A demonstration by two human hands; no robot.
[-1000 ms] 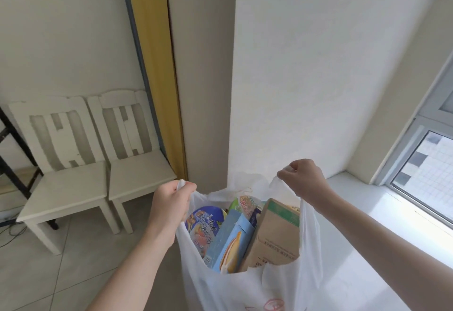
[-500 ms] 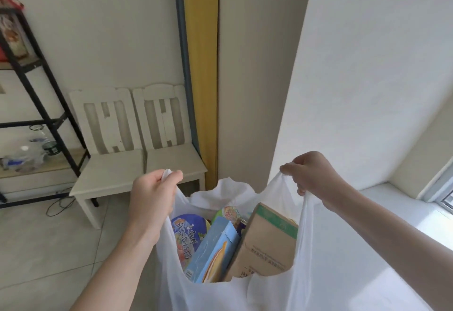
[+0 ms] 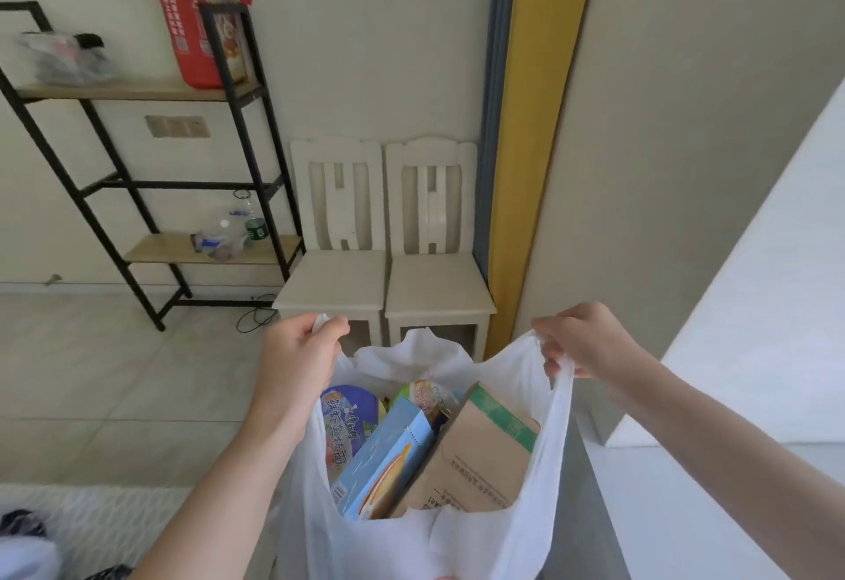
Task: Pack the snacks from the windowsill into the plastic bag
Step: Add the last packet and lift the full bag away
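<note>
The likeliest failure is the thin film giving way. The bag is stuffed, and the brown box stands with a hard corner toward the right wall, so a jerk or swing could tear the plastic there or overstretch a handle. The mouth is also pulled wide — if either grip slips, that side drops and the tall boxes could tip out onto the floor. A knock against the sill just to the right might do the same.

Both hands are clenched on the handles. The left hand has its fingers wrapped round the left loop, and the right hand grips the right one, taut below the fist.

The bag hangs between them, in front of the person and beside the sill. Its bottom is out of view, so I cannot tell whether it rests on anything. It is white, semi-opaque and crinkled. Inside, on end, are:

- a tub with a blue-purple lid at left
- a blue box in the middle
- a green-yellow packet behind
- the brown box at right, with a green band
</note>
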